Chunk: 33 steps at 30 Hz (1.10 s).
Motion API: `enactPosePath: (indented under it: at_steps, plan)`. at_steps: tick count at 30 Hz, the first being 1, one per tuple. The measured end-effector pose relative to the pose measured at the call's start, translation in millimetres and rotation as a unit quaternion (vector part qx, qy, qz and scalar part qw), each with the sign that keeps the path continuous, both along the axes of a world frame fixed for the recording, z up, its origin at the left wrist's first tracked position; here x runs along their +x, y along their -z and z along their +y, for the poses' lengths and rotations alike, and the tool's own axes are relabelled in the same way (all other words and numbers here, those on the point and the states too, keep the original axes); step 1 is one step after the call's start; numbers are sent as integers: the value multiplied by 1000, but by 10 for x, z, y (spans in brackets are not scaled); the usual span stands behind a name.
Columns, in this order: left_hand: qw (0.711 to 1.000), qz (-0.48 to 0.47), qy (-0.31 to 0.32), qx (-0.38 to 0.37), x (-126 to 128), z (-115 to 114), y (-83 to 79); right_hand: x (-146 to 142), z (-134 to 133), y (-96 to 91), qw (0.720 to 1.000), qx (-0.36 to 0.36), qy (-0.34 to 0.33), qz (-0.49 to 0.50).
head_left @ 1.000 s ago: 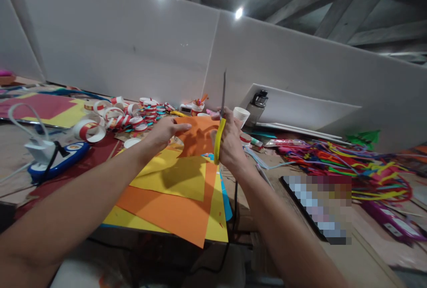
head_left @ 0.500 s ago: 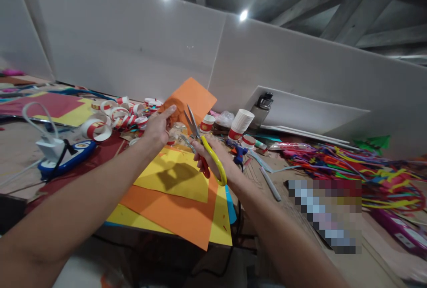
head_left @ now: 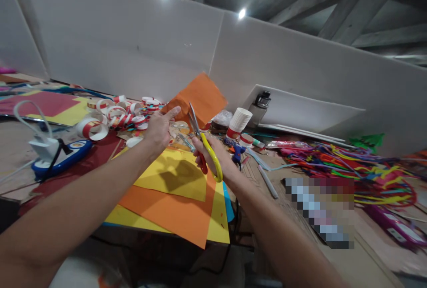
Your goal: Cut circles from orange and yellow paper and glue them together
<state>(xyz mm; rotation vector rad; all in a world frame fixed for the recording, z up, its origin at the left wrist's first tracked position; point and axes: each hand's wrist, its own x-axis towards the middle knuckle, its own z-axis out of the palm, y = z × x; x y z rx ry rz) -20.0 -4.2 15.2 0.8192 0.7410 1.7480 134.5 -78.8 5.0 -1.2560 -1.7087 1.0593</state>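
My left hand (head_left: 160,128) pinches the near left edge of an orange paper sheet (head_left: 203,99), which is raised above the table and tilted. Wrapped round the handles of a pair of scissors (head_left: 208,150) is my right hand (head_left: 216,154); one handle is yellow, the other red. The blades point up and lie against the orange sheet's near side, looking nearly closed. Whether paper sits between them I cannot tell. Below both hands lie a yellow sheet (head_left: 150,170) and a larger orange sheet (head_left: 173,217), stacked over more yellow paper.
Cut paper-cup rings (head_left: 95,128) pile up at the left, near a blue power strip (head_left: 63,159). Stacked paper cups (head_left: 240,119), a dark bottle (head_left: 260,107) and a blue glue gun (head_left: 237,152) stand or lie ahead right. Colourful pipe cleaners (head_left: 333,163) spread at the right.
The held orange sheet has turned and shifted slightly right, its face now darker. The scissors' blades have come closer together against it. My view has shifted a little.
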Motion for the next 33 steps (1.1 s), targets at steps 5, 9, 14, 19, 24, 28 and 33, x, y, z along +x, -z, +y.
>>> enactPosePath:
  at_steps: [5, 9, 14, 19, 24, 28, 33]
  plan:
    - [997, -40, 54, -44, 62, -45, 29, 11, 48, 15, 999, 33, 15, 9]
    - [995, -37, 75, -61, 112, -97, 33, 37, 101, 60, 997, 65, 30, 12]
    - [995, -1, 79, -62, 138, -132, 25, 49, 115, 87, 996, 80, 41, -1]
    - [995, 28, 97, 27, 132, -147, 71, 26, 90, 90, 997, 67, 37, 20]
    - [994, 54, 43, 85, 125, -140, 100, -2, 84, 109, 998, 45, 19, 45]
    - [996, 20, 69, 46, 143, -163, 68, -18, 98, 127, 996, 63, 16, 62]
    - [995, -29, 94, -30, 146, -151, 57, -11, 121, 145, 993, 89, 6, 73]
